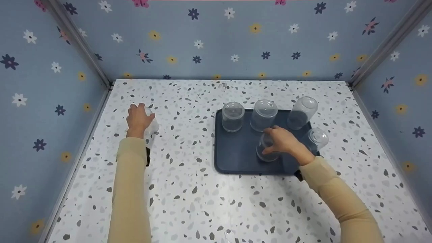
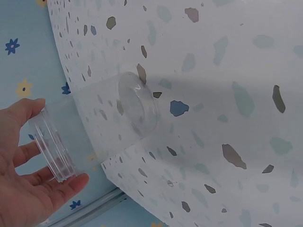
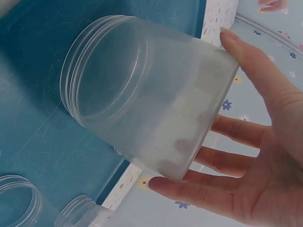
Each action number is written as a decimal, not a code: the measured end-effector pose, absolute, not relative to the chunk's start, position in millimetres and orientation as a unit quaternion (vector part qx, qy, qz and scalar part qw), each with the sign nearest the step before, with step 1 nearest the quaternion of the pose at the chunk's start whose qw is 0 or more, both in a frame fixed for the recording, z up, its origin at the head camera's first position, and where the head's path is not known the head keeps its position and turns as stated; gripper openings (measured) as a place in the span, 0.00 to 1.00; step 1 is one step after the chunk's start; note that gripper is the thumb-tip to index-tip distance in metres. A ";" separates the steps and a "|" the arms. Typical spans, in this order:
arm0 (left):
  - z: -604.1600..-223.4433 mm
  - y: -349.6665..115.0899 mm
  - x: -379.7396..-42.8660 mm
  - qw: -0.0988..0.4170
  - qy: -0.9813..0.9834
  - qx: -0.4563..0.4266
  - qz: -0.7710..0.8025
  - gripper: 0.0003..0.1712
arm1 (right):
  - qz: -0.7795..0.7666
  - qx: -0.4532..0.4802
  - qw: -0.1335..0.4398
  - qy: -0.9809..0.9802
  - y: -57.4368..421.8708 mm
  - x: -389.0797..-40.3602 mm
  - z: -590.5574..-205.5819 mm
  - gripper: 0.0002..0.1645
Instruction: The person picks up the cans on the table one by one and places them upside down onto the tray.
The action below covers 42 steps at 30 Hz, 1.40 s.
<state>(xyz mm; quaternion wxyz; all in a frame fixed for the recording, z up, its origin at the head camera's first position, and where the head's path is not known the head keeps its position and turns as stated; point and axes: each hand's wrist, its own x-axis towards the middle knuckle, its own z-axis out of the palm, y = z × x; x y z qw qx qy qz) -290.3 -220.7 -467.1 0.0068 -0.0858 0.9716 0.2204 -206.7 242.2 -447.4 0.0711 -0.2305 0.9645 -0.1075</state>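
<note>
At the left of the table, my left hand grips a clear plastic jar from above. In the left wrist view, the fingers and thumb are round the threaded mouth of this jar, whose base faces the speckled tabletop. My right hand holds another clear jar over the front of the dark blue tray. The right wrist view has this jar upside down, thumb and fingers round its base end, threaded mouth toward the tray. Whether it touches the tray I cannot tell.
Along the tray's back stand a clear jar, a second jar and a taller jar, all mouth down. A narrower jar stands at the tray's right edge. Blue flowered panels enclose the speckled table.
</note>
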 end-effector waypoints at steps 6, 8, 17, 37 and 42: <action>-466.7 -221.3 -288.6 0.006 0.973 -0.090 0.210 0.33 | -0.102 -0.229 0.076 0.965 241.2 -206.8 -447.3 0.47; -466.4 -220.7 -288.1 0.008 0.974 -0.092 0.208 0.33 | -0.099 -0.227 0.077 0.966 240.9 -206.6 -447.2 0.48; -460.9 -216.9 -284.6 0.008 0.974 -0.085 0.208 0.33 | -0.103 -0.224 0.075 0.966 243.3 -204.9 -447.2 0.48; -449.5 -199.1 -275.9 -0.005 0.972 -0.043 0.230 0.33 | -0.146 -0.211 0.117 0.959 246.7 -205.5 -440.3 0.55; -447.9 -194.4 -272.8 -0.011 0.971 -0.023 0.237 0.33 | -0.152 -0.208 0.099 0.961 245.5 -204.9 -435.0 0.51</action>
